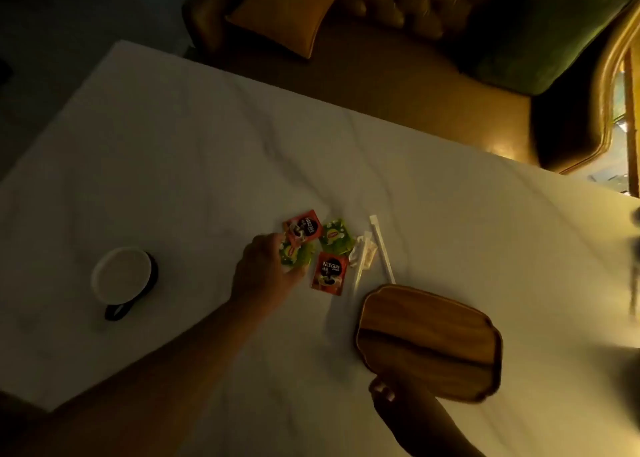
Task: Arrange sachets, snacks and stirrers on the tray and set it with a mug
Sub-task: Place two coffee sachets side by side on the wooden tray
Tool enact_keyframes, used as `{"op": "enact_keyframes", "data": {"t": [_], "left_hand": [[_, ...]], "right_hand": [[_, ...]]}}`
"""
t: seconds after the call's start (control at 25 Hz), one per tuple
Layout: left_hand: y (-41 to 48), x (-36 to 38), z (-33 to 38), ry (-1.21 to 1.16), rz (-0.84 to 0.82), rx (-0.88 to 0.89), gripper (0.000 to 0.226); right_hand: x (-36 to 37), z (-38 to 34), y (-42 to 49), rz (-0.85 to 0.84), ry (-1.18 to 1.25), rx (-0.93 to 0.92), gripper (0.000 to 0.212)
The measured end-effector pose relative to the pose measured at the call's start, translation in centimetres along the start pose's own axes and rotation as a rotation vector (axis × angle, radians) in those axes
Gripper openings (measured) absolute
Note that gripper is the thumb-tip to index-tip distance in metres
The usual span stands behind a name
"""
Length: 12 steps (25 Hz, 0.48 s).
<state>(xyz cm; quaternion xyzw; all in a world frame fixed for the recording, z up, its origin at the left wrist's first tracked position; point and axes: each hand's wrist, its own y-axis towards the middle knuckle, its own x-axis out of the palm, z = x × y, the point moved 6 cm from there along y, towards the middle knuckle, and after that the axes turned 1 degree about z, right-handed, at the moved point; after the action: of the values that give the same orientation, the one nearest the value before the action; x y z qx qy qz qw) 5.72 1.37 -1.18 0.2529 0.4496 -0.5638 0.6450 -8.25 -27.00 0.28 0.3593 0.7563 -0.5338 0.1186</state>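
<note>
On the white table, a red coffee sachet [302, 228] and a green tea sachet [295, 254] lie under the fingertips of my left hand [264, 272], which presses on them. A second green sachet [336, 236] and a second red sachet [329, 274] lie just to the right. Beside these are small pale packets [364, 254] and a wrapped white stirrer [382, 248]. The wooden tray [429, 338], with nothing on it, is held at its near edge by my right hand [393, 403]. A black mug [124, 280] with a white inside stands at the left.
The white marble table [194, 151] ends at the far side, where a golden-brown sofa [433, 85] holds an orange cushion [287, 13] and a green cushion [540, 30]. The table's near left corner [52, 408] drops off to dark floor.
</note>
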Motion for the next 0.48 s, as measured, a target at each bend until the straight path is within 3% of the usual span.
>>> {"op": "enact_keyframes", "data": {"t": [0.12,0.28,0.36,0.48], "left_hand": [[2.8,1.4,2.9,0.169,-0.101,0.145,0.104],[4.4,3.9,3.9,0.389,-0.274,0.220,0.123],[4.7,4.0,4.3,0.434,-0.255,0.233,0.116],[5.3,3.6,5.5,0.415,-0.185,0.301,0.078]], "right_hand": [[-1.7,-1.3,2.1,0.143,0.061,-0.033,0.013],[-2.7,-3.7,3.9,0.078,-0.026,-0.129,0.022],[-3.7,-3.5,4.5,0.129,0.118,-0.082,0.015],[-4.1,-3.6,5.1,0.114,0.173,-0.079,0.014]]}}
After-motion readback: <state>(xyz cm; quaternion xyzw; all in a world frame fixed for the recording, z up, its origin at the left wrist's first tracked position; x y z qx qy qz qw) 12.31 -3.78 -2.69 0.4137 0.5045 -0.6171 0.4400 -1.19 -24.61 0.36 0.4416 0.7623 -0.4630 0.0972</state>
